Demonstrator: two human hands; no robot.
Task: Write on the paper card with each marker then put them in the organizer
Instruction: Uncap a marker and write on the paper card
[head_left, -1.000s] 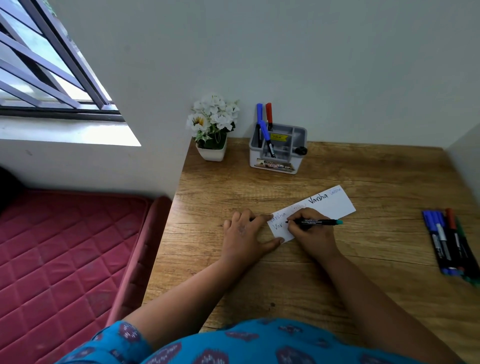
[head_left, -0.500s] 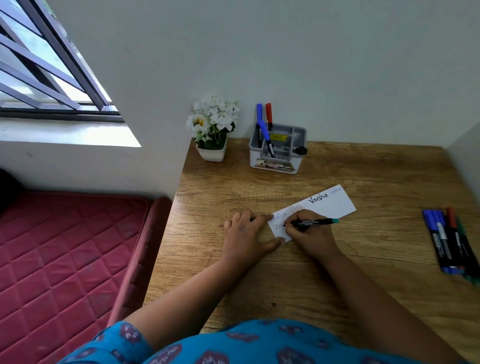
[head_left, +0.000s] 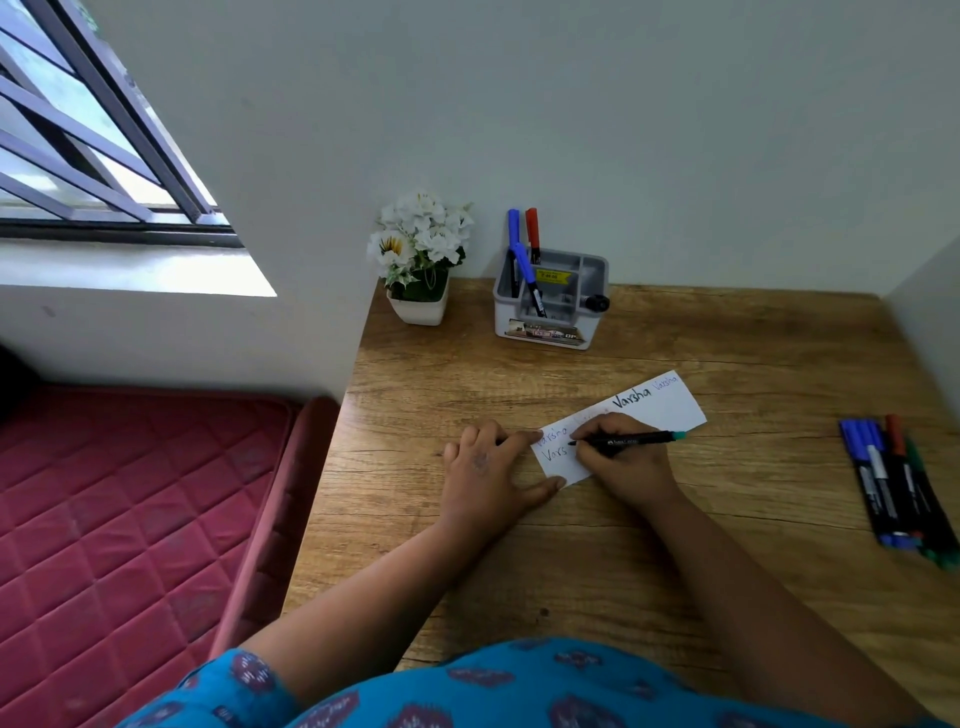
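Four letters, "Vars", now stand where "Var" stood. The right hand (head_left: 621, 457) grips the green-tipped marker (head_left: 631, 440) mid-word; the left hand (head_left: 488, 470) presses the paper card (head_left: 670, 408) flat.

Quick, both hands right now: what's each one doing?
Left hand: open, fingers pressing the paper card flat.
Right hand: grips the marker, tip on the card.

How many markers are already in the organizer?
3 visible: two blue markers and a red marker, all in the organizer's left rear compartment. Others may be hidden inside.
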